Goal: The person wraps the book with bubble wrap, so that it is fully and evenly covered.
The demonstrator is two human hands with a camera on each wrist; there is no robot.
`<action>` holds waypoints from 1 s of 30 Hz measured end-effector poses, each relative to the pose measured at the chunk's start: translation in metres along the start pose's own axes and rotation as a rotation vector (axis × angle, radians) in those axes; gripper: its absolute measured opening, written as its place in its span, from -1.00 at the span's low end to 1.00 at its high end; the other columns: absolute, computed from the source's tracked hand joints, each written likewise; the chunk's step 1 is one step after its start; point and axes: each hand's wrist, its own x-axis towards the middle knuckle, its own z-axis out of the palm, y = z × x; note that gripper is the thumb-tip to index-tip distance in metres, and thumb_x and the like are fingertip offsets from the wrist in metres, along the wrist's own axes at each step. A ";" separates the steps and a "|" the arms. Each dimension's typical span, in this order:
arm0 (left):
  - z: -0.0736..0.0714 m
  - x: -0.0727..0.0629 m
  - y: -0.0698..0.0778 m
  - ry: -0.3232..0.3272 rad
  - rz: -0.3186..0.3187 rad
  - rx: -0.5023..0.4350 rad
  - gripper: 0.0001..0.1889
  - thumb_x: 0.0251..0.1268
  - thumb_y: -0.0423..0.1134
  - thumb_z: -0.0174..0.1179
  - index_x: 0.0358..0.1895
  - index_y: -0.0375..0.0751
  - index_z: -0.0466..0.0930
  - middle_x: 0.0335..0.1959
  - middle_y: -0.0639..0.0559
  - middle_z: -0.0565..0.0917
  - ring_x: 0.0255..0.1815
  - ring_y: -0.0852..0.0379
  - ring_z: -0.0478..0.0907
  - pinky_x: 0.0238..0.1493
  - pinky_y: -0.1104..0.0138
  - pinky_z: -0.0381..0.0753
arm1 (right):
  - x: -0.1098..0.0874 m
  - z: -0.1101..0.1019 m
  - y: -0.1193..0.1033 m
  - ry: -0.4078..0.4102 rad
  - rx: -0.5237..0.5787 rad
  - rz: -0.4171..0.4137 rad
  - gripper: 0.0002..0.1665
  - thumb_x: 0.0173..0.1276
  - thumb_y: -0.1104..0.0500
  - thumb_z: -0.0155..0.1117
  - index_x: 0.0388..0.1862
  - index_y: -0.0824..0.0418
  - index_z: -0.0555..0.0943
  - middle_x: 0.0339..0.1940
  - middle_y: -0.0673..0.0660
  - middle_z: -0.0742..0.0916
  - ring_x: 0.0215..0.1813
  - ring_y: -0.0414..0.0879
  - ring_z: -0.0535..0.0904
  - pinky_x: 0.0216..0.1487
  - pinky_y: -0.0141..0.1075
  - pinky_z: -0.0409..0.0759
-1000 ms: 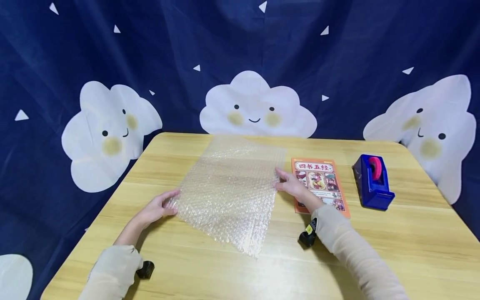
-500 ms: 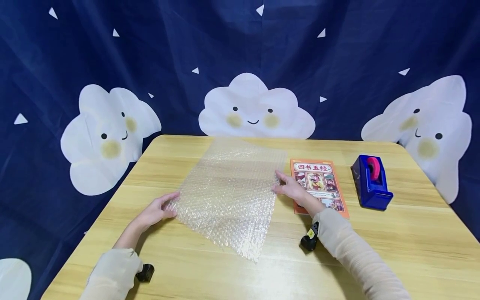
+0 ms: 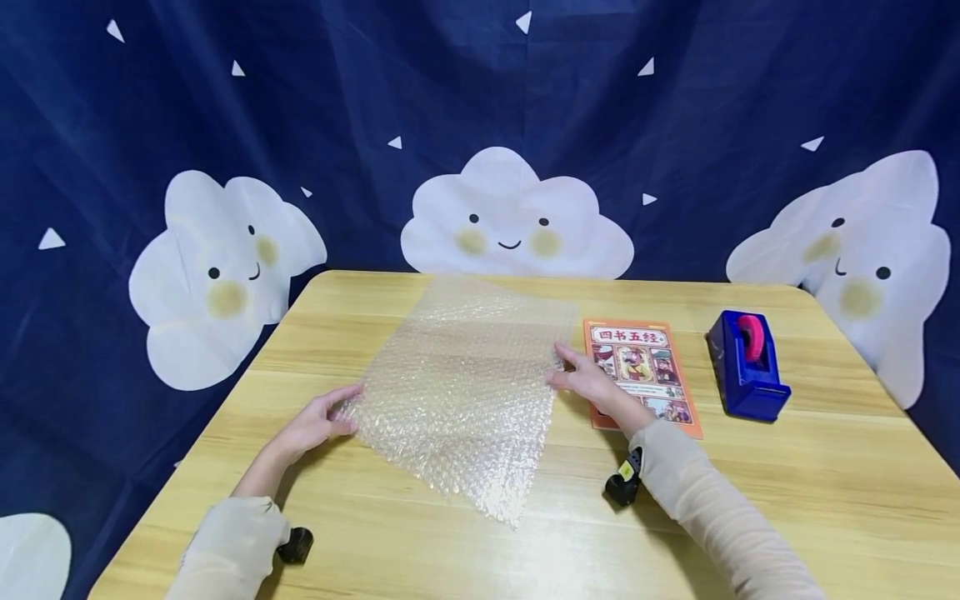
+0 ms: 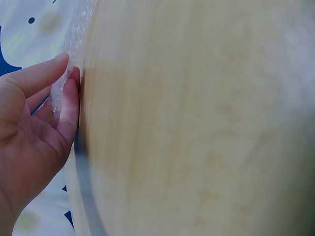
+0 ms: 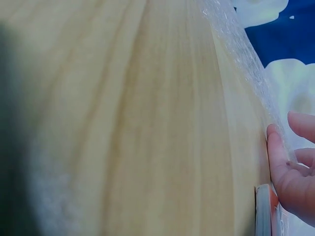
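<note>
A clear sheet of bubble wrap [image 3: 465, 375] lies spread over the middle of the table, one corner pointing toward me. My left hand [image 3: 311, 425] holds its left corner, with thumb and fingers on either side of the edge. In the left wrist view, a strip of the bubble wrap [image 4: 75, 44] runs up from between the fingertips [image 4: 61, 58]. On the opposite edge, my right hand [image 3: 588, 382] pinches the sheet between thumb and fingers. Right beside this hand is an orange-covered book [image 3: 637, 358], partly hidden under the wrist and forearm.
A blue tape dispenser [image 3: 750, 375] with a pink-red roll stands to the right of the book. The light wooden table [image 3: 390, 533] has rounded far corners. Behind it hangs a dark blue cloth [image 3: 360, 75] printed with smiling clouds.
The near corner of the bubble wrap has come slightly toward me and down. Both hands keep their places at its edges, and the head view has shifted a little.
</note>
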 end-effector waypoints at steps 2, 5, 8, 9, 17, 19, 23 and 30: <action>0.000 -0.001 0.000 -0.001 0.004 -0.004 -0.30 0.11 -0.46 0.14 0.33 -0.49 0.06 0.35 -0.43 0.07 0.33 -0.33 0.05 0.31 -0.07 -0.02 | 0.000 0.000 0.000 0.003 -0.004 -0.001 -0.11 0.30 0.24 0.11 0.45 0.30 -0.14 0.45 0.34 -0.04 0.35 0.28 0.13 0.37 0.10 -0.10; 0.000 -0.001 0.000 -0.001 0.008 0.001 -0.30 0.11 -0.45 0.14 0.33 -0.48 0.05 0.35 -0.42 0.08 0.34 -0.33 0.03 0.31 -0.07 -0.02 | 0.000 0.000 0.001 0.002 0.003 0.004 -0.11 0.30 0.23 0.11 0.45 0.29 -0.15 0.45 0.34 -0.04 0.36 0.28 0.12 0.37 0.11 -0.13; 0.000 -0.002 -0.001 0.003 0.011 0.001 -0.30 0.10 -0.45 0.15 0.33 -0.49 0.06 0.35 -0.42 0.09 0.35 -0.33 0.00 0.32 -0.07 -0.04 | 0.002 0.000 0.003 0.002 0.013 0.006 -0.11 0.30 0.23 0.11 0.45 0.28 -0.15 0.45 0.35 -0.04 0.38 0.29 0.06 0.36 0.12 -0.16; 0.000 -0.001 -0.001 0.003 0.012 0.003 -0.30 0.10 -0.44 0.15 0.33 -0.49 0.06 0.35 -0.42 0.10 0.35 -0.32 -0.01 0.32 -0.07 -0.05 | 0.002 0.000 0.004 0.003 0.020 0.009 -0.11 0.30 0.23 0.11 0.45 0.28 -0.15 0.45 0.35 -0.04 0.38 0.29 0.07 0.37 0.12 -0.16; 0.001 -0.001 0.000 0.009 0.014 -0.009 -0.31 0.12 -0.45 0.13 0.32 -0.52 0.05 0.35 -0.44 0.06 0.36 -0.33 -0.03 0.32 -0.08 -0.06 | 0.002 0.000 0.004 0.022 0.012 -0.019 -0.13 0.29 0.25 0.11 0.45 0.30 -0.12 0.44 0.37 0.00 0.33 0.28 0.18 0.36 0.09 -0.03; 0.002 -0.002 0.000 0.014 0.012 -0.009 -0.31 0.11 -0.45 0.14 0.32 -0.52 0.06 0.35 -0.43 0.07 0.36 -0.34 -0.03 0.32 -0.09 -0.09 | 0.001 0.001 0.005 0.021 0.012 -0.028 -0.13 0.30 0.24 0.10 0.45 0.31 -0.12 0.44 0.37 0.00 0.34 0.29 0.16 0.36 0.08 -0.03; 0.005 -0.003 -0.002 0.014 0.007 -0.006 -0.30 0.10 -0.44 0.16 0.32 -0.50 0.07 0.35 -0.42 0.09 0.35 -0.32 0.01 0.33 -0.05 -0.03 | -0.001 0.001 0.008 0.020 0.012 -0.039 -0.14 0.30 0.25 0.10 0.44 0.34 -0.12 0.44 0.38 0.01 0.37 0.29 0.09 0.35 0.07 0.03; 0.005 -0.003 0.002 0.033 -0.001 0.019 -0.31 0.11 -0.43 0.16 0.32 -0.48 0.10 0.33 -0.41 0.15 0.22 -0.21 0.21 0.10 0.40 0.36 | -0.002 0.002 0.007 0.022 0.072 -0.046 -0.16 0.30 0.31 0.09 0.42 0.39 -0.11 0.43 0.41 0.01 0.29 0.29 0.24 0.30 0.00 0.19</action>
